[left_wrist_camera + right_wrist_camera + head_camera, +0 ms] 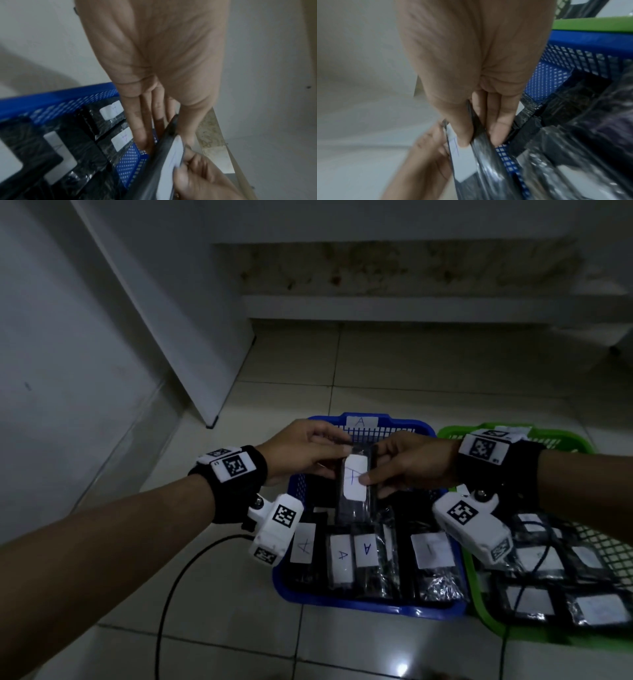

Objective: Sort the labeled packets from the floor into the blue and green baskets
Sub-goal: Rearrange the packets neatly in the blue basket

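Both hands, left and right, pinching one packet over blue basket of A-labeled packets; green basket also holding packets

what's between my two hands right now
A black labeled packet, pinched by left hand and right hand above the blue basket; head view shows it.

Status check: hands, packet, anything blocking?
Left hand and right hand both pinching one packet, held above blue basket. Its label looks like A. Green basket alongside. Nothing blocking.
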